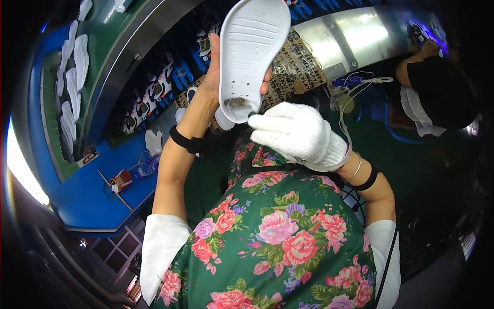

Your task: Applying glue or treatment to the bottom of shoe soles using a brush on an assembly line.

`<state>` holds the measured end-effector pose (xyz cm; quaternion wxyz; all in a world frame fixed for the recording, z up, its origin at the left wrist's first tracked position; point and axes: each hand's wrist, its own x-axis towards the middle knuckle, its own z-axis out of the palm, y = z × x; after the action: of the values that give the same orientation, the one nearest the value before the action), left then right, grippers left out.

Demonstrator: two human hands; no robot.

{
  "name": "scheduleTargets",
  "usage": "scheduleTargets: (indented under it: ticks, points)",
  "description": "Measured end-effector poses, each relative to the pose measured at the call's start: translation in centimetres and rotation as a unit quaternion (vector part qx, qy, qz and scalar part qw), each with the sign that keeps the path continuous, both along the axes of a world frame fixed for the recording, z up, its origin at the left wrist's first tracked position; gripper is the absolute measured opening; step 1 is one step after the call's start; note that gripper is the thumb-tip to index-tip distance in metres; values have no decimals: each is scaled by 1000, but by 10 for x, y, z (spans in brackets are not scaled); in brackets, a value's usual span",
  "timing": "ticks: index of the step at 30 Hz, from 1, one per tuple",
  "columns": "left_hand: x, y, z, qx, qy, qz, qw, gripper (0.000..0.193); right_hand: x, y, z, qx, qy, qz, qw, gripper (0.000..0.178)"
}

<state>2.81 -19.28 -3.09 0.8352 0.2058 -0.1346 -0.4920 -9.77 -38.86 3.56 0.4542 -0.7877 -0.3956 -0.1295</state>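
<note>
A white shoe sole is held up by my bare left hand, whose fingers wrap round its back and both edges. Small holes and a dark grey smear mark the lower end of the sole's inner face. My right hand, in a white knit glove, is closed with its fingertips pinched beside that smeared end. A small black bit shows at those fingertips; what it belongs to is hidden.
Behind the sole runs a line carrying several white-and-black shoes. Cardboard wrapped in tape covers part of its metal edge. White soles fill a tray at the left, above a blue table. Another person sits at the right.
</note>
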Motion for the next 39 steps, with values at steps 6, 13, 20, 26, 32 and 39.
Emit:
scheduleTargets:
  ticks: [6, 13, 20, 26, 32, 39]
  points:
    - [2, -1, -5, 38, 42, -57, 997, 106, 17, -13, 8, 63, 65, 20, 996, 25]
    - [-12, -21, -2, -52, 87, 29, 994, 98, 18, -38, 13, 265, 385, -102, 879, 17]
    - [-70, -54, -14, 176, 134, 207, 953, 43, 42, -60, 17, 60, 230, -185, 953, 19]
    - [-84, -33, -53, -91, 303, 99, 943, 55, 28, -56, 21, 12, 169, -156, 973, 15]
    - [-76, -30, -9, -155, 348, 119, 917, 79, 16, -48, 21, 91, 139, -204, 965, 21]
    - [-75, -55, 6, -233, 276, 69, 930, 79, 30, -49, 42, 107, 39, -233, 966, 20]
